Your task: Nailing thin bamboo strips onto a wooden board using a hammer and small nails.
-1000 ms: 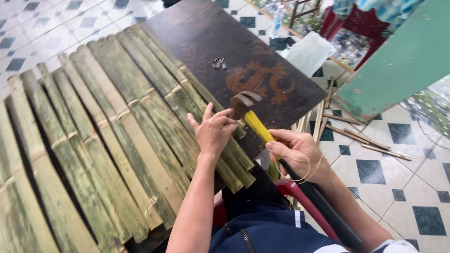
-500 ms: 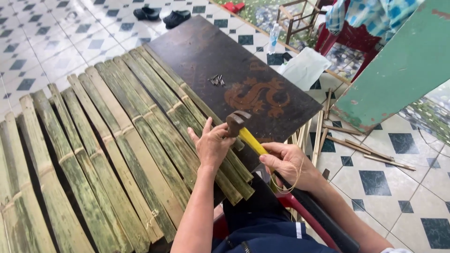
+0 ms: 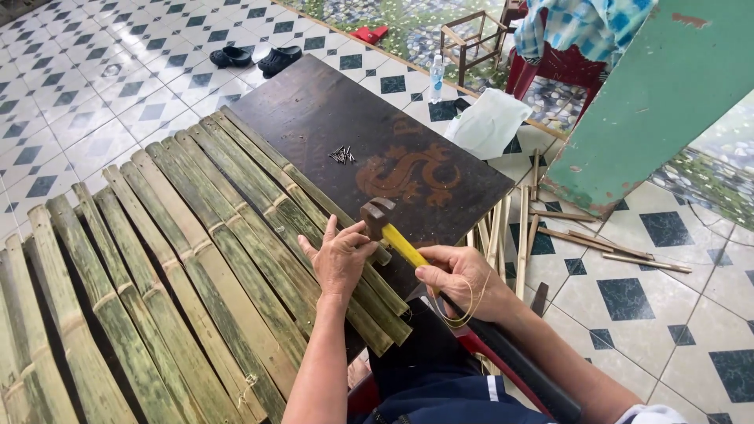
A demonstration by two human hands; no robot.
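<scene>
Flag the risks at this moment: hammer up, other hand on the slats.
1. The left hand rests on the bamboo slats right beside the hammer head; a strike could hit the fingers.
2. The right hand grips the yellow handle far from the head, so aim may wander.
3. Loose nails on the dark board could scatter.

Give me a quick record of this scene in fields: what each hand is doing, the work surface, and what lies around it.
Left hand: flat on the bamboo slats, fingers by the hammer head
Right hand: grips the yellow-handled hammer, head just above the slats
Surface: dark wooden board with an orange dragon figure
On board: small pile of nails
Floor: loose bamboo strips, black shoes, white bag, plastic bottle
</scene>
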